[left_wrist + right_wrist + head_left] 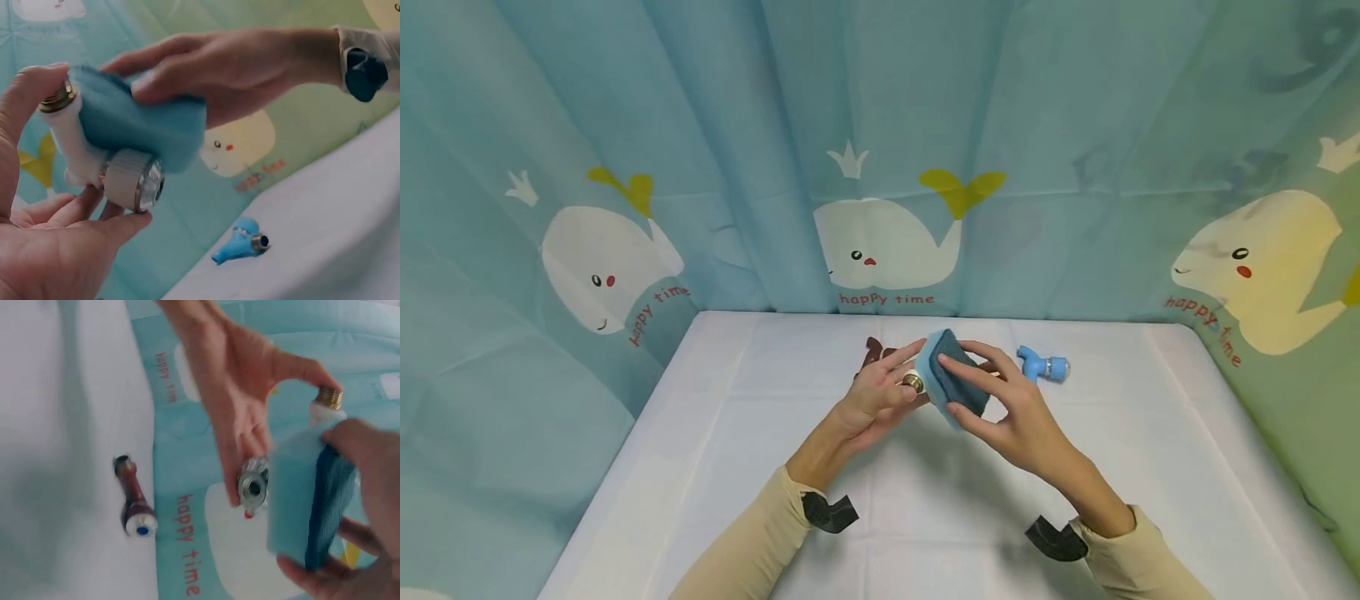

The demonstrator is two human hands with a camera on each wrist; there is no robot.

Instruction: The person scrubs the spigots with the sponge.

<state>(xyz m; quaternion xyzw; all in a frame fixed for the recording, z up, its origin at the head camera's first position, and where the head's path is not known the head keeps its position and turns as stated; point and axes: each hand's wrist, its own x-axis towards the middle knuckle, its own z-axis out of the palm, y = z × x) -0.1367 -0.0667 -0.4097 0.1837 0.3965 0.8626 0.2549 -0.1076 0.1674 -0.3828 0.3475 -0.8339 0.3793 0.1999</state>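
Observation:
My left hand (874, 402) grips a white faucet (80, 145). Its thumb lies on the brass threaded end, and its fingers are around the knob side with the clear-centred cap. From the other side my right hand (1030, 421) pinches a two-tone blue sponge (958, 385), darker on one face and lighter on the other. The sponge's light face is up against the faucet body in the left wrist view. In the head view the hands and sponge hide most of the faucet.
A blue faucet (1042, 365) lies on the white-covered table (737, 450), behind the right hand. Behind the left hand is a brown faucet (134, 497), partly hidden in the head view. A whale-print curtain (737, 125) hangs along the table's back and sides.

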